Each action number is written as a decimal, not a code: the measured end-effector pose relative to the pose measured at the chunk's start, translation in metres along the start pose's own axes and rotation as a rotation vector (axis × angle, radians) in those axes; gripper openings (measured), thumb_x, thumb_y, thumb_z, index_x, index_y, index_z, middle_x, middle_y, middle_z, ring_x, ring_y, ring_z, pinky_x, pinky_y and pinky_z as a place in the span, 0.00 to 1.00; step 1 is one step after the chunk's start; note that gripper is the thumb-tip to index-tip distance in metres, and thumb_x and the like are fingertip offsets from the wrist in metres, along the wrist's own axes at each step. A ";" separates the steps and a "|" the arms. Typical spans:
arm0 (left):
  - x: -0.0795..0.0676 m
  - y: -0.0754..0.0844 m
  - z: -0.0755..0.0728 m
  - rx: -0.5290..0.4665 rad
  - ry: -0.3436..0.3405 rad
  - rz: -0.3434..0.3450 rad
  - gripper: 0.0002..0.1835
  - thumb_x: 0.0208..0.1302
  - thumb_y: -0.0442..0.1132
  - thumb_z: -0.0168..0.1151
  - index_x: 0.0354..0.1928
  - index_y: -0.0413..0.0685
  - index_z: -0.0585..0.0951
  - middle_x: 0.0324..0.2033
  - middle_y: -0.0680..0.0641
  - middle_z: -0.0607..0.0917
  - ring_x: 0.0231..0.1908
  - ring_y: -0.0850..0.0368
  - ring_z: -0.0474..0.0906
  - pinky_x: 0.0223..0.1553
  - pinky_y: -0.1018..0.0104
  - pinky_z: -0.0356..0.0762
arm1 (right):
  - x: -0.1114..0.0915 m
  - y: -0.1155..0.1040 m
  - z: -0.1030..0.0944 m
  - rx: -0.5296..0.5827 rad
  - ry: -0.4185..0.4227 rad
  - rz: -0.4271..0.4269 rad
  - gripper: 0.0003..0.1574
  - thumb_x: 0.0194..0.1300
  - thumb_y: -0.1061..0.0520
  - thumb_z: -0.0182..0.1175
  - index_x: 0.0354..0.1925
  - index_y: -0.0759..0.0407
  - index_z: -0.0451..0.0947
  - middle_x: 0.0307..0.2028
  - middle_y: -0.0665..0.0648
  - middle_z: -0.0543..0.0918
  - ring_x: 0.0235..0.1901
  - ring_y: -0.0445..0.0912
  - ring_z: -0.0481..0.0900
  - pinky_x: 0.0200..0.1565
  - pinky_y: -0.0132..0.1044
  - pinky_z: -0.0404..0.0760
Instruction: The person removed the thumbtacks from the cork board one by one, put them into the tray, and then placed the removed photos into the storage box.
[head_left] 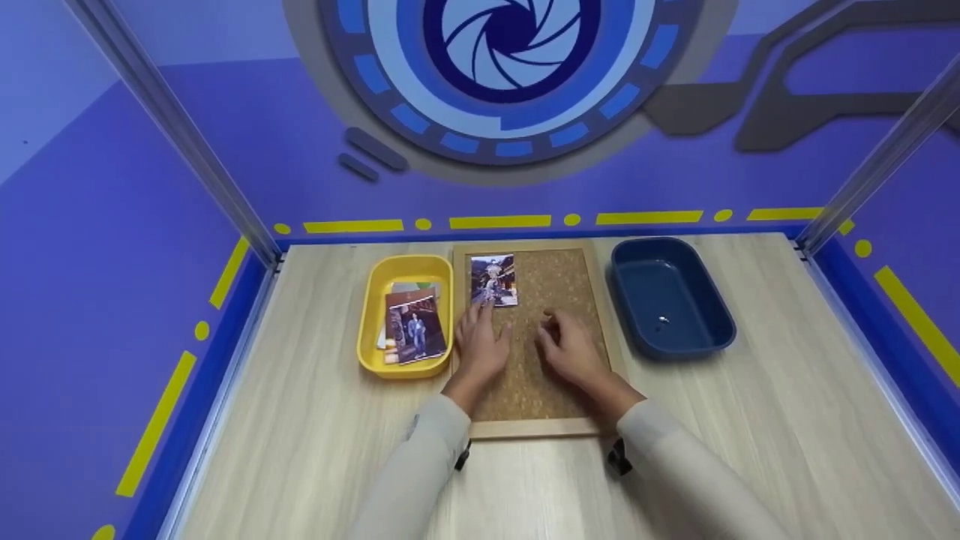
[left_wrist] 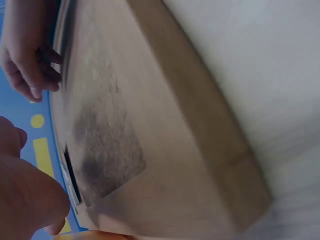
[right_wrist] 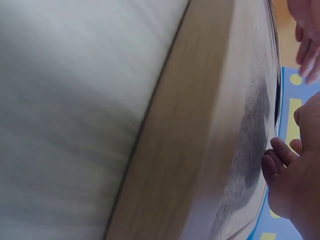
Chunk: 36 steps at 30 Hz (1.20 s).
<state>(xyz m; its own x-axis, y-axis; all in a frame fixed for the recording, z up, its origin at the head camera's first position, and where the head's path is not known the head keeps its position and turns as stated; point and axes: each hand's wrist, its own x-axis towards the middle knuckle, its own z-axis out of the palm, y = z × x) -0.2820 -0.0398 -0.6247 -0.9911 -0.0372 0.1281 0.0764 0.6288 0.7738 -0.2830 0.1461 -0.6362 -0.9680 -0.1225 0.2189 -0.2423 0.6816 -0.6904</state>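
A cork board (head_left: 559,274) with a pale wooden frame lies flat on the table. On its upper left corner is a photo (head_left: 493,276) of a person in front of buildings. My left hand (head_left: 484,346) is over the left of the board, its extended fingertips overlapping the photo's lower edge in the head view. Over the board's right half is my right hand (head_left: 573,351), fingers loosely bent, with nothing visible between them. The right wrist view shows those fingers (right_wrist: 281,155) from the side, apart from the thumb.
A yellow bin (head_left: 366,330) left of the board holds several photos, the top photo (head_left: 418,331) showing a standing person. To the right stands a dark blue bin (head_left: 671,292) with a small shiny item (head_left: 664,320) on its floor. Printed wall panels (head_left: 375,202) enclose the table (head_left: 322,420).
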 end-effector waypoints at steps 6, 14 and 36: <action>0.016 -0.019 0.009 0.142 -0.064 -0.055 0.38 0.74 0.45 0.62 0.79 0.33 0.65 0.80 0.34 0.64 0.81 0.35 0.57 0.83 0.40 0.50 | 0.005 -0.002 0.006 0.017 -0.035 0.061 0.20 0.76 0.58 0.63 0.60 0.68 0.79 0.50 0.65 0.86 0.54 0.60 0.82 0.61 0.59 0.81; 0.029 -0.022 0.022 0.183 0.116 -0.063 0.26 0.75 0.42 0.58 0.70 0.36 0.77 0.70 0.37 0.77 0.73 0.39 0.69 0.76 0.45 0.65 | 0.011 0.002 0.008 0.019 -0.027 0.081 0.17 0.75 0.58 0.64 0.55 0.69 0.81 0.48 0.66 0.86 0.53 0.61 0.81 0.60 0.59 0.79; 0.047 -0.021 0.023 0.223 0.140 -0.171 0.20 0.74 0.43 0.67 0.63 0.43 0.84 0.66 0.42 0.81 0.70 0.43 0.74 0.75 0.45 0.68 | 0.026 -0.002 0.020 0.004 0.017 0.209 0.15 0.73 0.53 0.68 0.49 0.63 0.82 0.42 0.61 0.87 0.48 0.56 0.81 0.55 0.53 0.79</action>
<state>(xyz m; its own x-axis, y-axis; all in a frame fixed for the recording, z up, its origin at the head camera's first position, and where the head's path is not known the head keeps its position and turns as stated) -0.3324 -0.0372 -0.6489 -0.9617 -0.2540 0.1035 -0.1316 0.7586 0.6382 -0.3090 0.1265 -0.6430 -0.9961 0.0336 0.0816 -0.0362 0.6879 -0.7249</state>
